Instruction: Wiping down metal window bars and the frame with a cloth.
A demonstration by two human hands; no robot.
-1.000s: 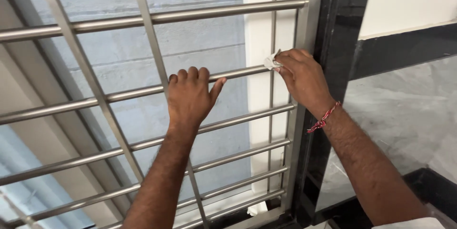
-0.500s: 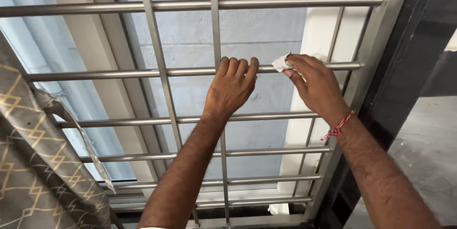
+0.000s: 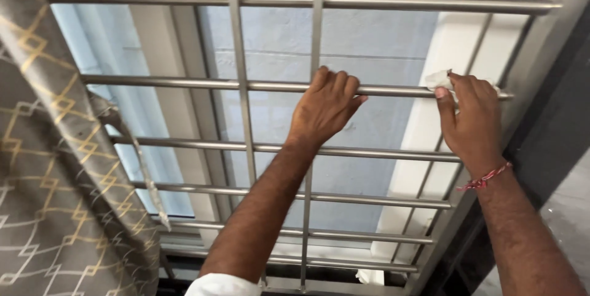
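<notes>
Steel bars of a window grille (image 3: 393,4) fill the head view, horizontal rails crossed by thin uprights, with pale frosted glass behind them. The left hand (image 3: 324,106) hangs on the second horizontal bar (image 3: 184,82) from the top, its fingers curled over the rail and clenched around it, just beside the point where an upright crosses. The right hand (image 3: 472,121) sits farther along the same bar, near the frame, and its fingers pinch a small white cloth (image 3: 437,79) against the metal; the cloth is bunched and mostly hidden under the fingertips. A red thread bracelet (image 3: 485,179) circles that wrist. A grey curtain (image 3: 55,167) with a gold diamond pattern hangs at the left edge, drawn off the grille. As for progress, the wiping looks to be at the right end of this rail; no bar shows a clear clean-or-dirty difference, so how much is finished cannot be told, and the three lower rails appear untouched by either hand.
</notes>
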